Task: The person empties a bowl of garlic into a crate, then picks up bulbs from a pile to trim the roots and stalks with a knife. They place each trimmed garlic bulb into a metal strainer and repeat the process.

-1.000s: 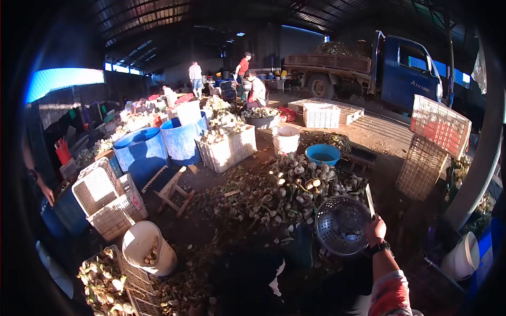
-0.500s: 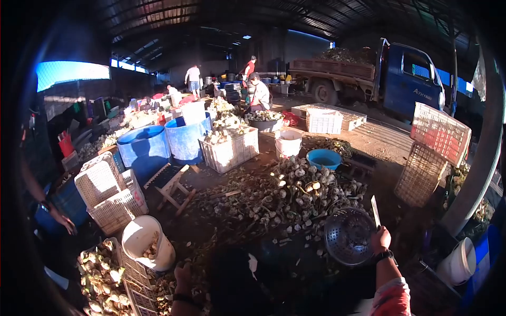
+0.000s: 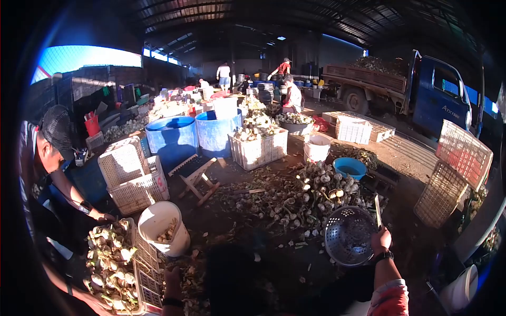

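Note:
My right hand (image 3: 381,240) is closed around the handle of a knife (image 3: 378,210), its pale blade pointing up. Just left of that hand sits a metal colander (image 3: 349,236) with holes. My left hand (image 3: 172,279) hangs low in shadow near the white bucket (image 3: 164,229), which holds a few pale pieces; its fingers are too dark to make out. Beside it stands a crate (image 3: 145,263) full of garlic bulbs (image 3: 109,263). A heap of garlic (image 3: 321,184) with stalks lies on the ground beyond the colander.
A co-worker (image 3: 50,152) in a dark cap bends over the garlic crate at left. Blue barrels (image 3: 171,138), a wooden stool (image 3: 197,179), a blue basin (image 3: 350,167) and stacked crates (image 3: 440,195) stand around. Farther back are other people and a truck (image 3: 440,95).
The view has swung left, shifting the scene rightward. The co-worker at left has come into view, leaning with hands at the garlic crate. My right hand still holds the knife.

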`<state>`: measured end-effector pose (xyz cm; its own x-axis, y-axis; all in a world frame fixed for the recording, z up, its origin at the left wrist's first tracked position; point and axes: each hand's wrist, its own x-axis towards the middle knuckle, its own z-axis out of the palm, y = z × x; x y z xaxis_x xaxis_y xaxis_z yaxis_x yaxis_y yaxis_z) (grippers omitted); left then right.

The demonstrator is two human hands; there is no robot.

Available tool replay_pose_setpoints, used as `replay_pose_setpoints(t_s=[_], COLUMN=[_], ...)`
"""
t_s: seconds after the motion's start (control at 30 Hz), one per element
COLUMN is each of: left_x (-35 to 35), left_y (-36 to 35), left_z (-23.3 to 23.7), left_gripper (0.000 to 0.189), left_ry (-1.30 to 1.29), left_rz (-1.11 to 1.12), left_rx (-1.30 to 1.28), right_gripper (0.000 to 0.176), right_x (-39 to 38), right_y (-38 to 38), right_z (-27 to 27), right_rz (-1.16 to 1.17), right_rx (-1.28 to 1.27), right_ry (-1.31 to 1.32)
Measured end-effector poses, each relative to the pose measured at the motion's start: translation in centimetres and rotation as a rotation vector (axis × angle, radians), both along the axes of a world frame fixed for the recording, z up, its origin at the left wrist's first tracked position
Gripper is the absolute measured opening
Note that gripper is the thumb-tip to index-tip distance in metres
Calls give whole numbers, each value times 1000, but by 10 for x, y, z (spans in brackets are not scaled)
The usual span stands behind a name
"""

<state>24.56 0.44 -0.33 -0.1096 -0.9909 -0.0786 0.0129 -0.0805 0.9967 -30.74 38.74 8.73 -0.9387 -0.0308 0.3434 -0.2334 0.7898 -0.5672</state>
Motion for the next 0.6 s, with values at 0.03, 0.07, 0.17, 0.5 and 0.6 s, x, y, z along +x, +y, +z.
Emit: replay_pose_setpoints(t_s=[0.03, 0.07, 0.17, 0.5, 0.6], left_x=[1, -2, -5, -30, -22], left_y=[5, 8, 5, -14, -30], left_z=[-7, -12, -32, -31, -10], left_gripper=[12, 12, 14, 20, 20], left_ry=[-15, -15, 4, -212, -161], left_rz=[-1, 1, -11, -107, -70], left_rx=[50, 48, 133, 65, 63], right_gripper=[30, 32, 31, 32, 33], right_x=[-2, -4, 17, 22, 26], right_y=[-6, -14, -35, -9, 1], right_z=[0, 0, 18, 11, 16], right_rz=[-12, -13, 7, 89, 77], right_rx=[-44, -93, -29, 177, 211], right_ry=[-1, -42, -4, 37, 44])
